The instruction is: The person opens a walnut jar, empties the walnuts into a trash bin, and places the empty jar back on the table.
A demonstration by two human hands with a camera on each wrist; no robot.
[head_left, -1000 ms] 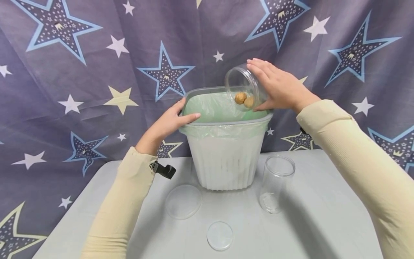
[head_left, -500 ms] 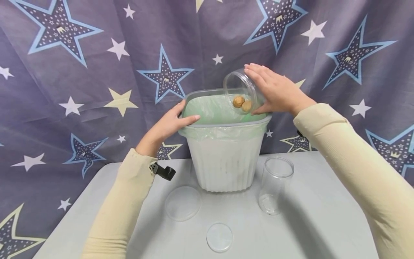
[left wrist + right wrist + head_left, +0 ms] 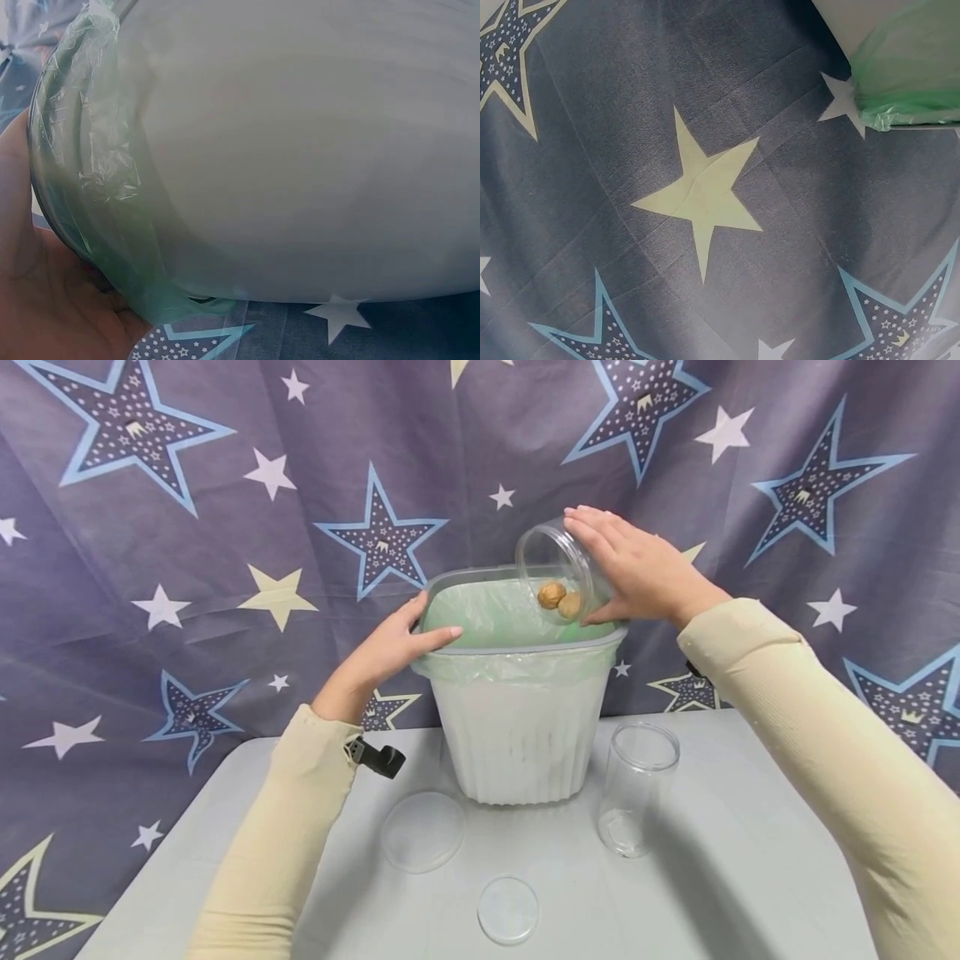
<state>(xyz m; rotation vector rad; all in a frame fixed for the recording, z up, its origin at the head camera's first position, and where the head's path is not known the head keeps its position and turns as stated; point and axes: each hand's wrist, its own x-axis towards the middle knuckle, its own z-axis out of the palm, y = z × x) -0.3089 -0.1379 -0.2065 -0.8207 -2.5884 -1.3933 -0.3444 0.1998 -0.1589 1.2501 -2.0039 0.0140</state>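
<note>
We see a pale grey table [image 3: 750,860] set against a starred cloth backdrop. Standing on it, toward the far middle, is a white ribbed plastic bin [image 3: 521,739] lined with a thin green plastic bag [image 3: 495,610] whose edge folds over the rim. Just to the right of the bin stands an upright clear plastic jar [image 3: 636,789], open at the top. In front of the bin, to the left, lies a large round clear lid [image 3: 422,830], flat on the table; nearer to us, well apart from the jar, lies a smaller round clear lid [image 3: 508,909].
</note>
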